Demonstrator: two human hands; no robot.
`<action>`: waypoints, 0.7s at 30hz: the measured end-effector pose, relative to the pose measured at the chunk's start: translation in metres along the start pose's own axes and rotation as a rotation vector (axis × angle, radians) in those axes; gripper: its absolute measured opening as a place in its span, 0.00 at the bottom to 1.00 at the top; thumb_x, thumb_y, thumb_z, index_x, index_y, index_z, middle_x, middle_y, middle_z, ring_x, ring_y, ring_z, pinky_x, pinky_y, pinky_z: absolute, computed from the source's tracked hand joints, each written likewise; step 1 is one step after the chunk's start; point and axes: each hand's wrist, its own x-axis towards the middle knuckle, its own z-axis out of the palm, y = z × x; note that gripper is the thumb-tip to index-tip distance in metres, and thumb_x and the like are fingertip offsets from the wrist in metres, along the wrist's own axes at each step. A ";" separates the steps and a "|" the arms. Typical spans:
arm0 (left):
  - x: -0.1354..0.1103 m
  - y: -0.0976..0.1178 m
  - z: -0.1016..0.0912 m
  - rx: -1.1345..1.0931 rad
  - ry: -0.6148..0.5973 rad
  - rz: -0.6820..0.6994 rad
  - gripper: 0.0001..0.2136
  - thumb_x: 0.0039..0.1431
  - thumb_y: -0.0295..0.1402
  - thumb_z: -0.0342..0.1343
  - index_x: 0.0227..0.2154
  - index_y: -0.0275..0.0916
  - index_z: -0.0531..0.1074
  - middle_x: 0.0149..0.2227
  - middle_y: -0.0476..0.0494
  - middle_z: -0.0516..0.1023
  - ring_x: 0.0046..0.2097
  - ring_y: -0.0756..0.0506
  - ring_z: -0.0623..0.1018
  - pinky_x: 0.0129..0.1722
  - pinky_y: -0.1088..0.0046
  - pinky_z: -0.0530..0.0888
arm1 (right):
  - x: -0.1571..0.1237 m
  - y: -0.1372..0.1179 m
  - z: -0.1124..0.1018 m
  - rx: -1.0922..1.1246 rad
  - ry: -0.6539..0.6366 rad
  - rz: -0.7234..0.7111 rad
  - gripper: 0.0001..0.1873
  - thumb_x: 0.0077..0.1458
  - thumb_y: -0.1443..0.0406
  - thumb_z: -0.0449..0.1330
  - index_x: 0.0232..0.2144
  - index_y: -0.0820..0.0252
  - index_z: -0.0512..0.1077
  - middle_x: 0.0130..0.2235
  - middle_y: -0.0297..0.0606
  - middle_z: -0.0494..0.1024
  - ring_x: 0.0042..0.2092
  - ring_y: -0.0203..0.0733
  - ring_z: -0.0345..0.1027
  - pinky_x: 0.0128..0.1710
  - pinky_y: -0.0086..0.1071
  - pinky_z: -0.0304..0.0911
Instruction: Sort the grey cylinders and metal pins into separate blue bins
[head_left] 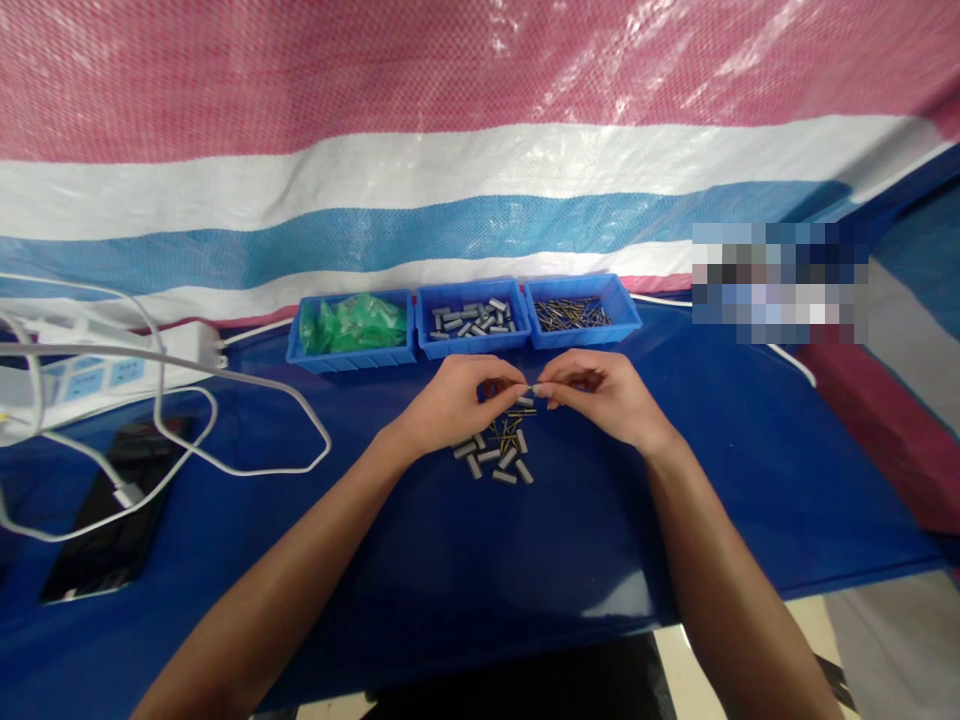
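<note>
My left hand (463, 400) and my right hand (609, 398) meet over the blue table, thumb and fingers of each pinched together. Between the fingertips is a tiny piece, too small and covered to name. Just below them lies a loose pile of short grey cylinders (504, 477) and thin gold-coloured pins (507, 432). Beyond my hands stand three blue bins in a row. The left bin (352, 362) holds green plastic packets (364, 322), the middle bin (474, 345) more grey cylinders, and the right bin (585, 338) many thin gold and dark pins.
At the left, a white power strip (180, 345) and looping white cables (259, 380) lie beside and over a black phone (112, 510). A striped plastic sheet (420, 230) hangs behind the bins. The table's front edge is near my forearms.
</note>
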 end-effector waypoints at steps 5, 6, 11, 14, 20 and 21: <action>-0.001 -0.003 -0.007 -0.015 -0.054 0.016 0.06 0.66 0.33 0.62 0.36 0.38 0.82 0.32 0.47 0.83 0.31 0.50 0.79 0.35 0.75 0.74 | 0.002 0.001 0.007 0.047 0.038 -0.014 0.20 0.47 0.51 0.78 0.32 0.58 0.80 0.28 0.35 0.83 0.27 0.39 0.77 0.30 0.32 0.73; -0.002 -0.004 -0.008 -0.018 -0.053 0.020 0.06 0.66 0.33 0.62 0.36 0.38 0.82 0.32 0.47 0.83 0.31 0.50 0.80 0.35 0.75 0.74 | 0.002 0.002 0.007 0.057 0.032 -0.012 0.19 0.48 0.51 0.78 0.32 0.59 0.80 0.28 0.35 0.82 0.27 0.39 0.77 0.30 0.32 0.73; -0.002 -0.004 -0.015 -0.030 0.004 0.018 0.05 0.63 0.33 0.64 0.34 0.37 0.81 0.32 0.47 0.83 0.31 0.50 0.79 0.35 0.76 0.74 | 0.003 0.005 0.009 0.113 -0.014 0.014 0.18 0.50 0.52 0.77 0.33 0.59 0.82 0.29 0.36 0.83 0.30 0.39 0.78 0.33 0.32 0.75; -0.002 -0.001 -0.016 -0.007 0.039 0.006 0.08 0.65 0.36 0.63 0.34 0.37 0.82 0.31 0.46 0.83 0.31 0.50 0.79 0.34 0.76 0.74 | 0.003 0.002 0.007 0.123 -0.004 0.026 0.19 0.47 0.51 0.78 0.32 0.59 0.83 0.29 0.36 0.84 0.31 0.41 0.79 0.35 0.35 0.76; -0.001 0.001 -0.015 0.020 0.015 -0.015 0.14 0.70 0.40 0.57 0.34 0.37 0.83 0.30 0.46 0.83 0.30 0.50 0.78 0.32 0.76 0.70 | 0.003 0.000 0.005 0.138 0.047 0.026 0.18 0.44 0.52 0.79 0.32 0.57 0.84 0.29 0.35 0.84 0.30 0.41 0.79 0.34 0.35 0.76; -0.001 0.001 -0.015 0.021 0.007 -0.018 0.14 0.70 0.40 0.57 0.34 0.37 0.83 0.30 0.46 0.83 0.30 0.50 0.77 0.31 0.76 0.69 | 0.004 0.001 0.005 0.148 0.051 0.026 0.18 0.44 0.53 0.79 0.32 0.57 0.84 0.29 0.35 0.84 0.30 0.41 0.79 0.34 0.35 0.76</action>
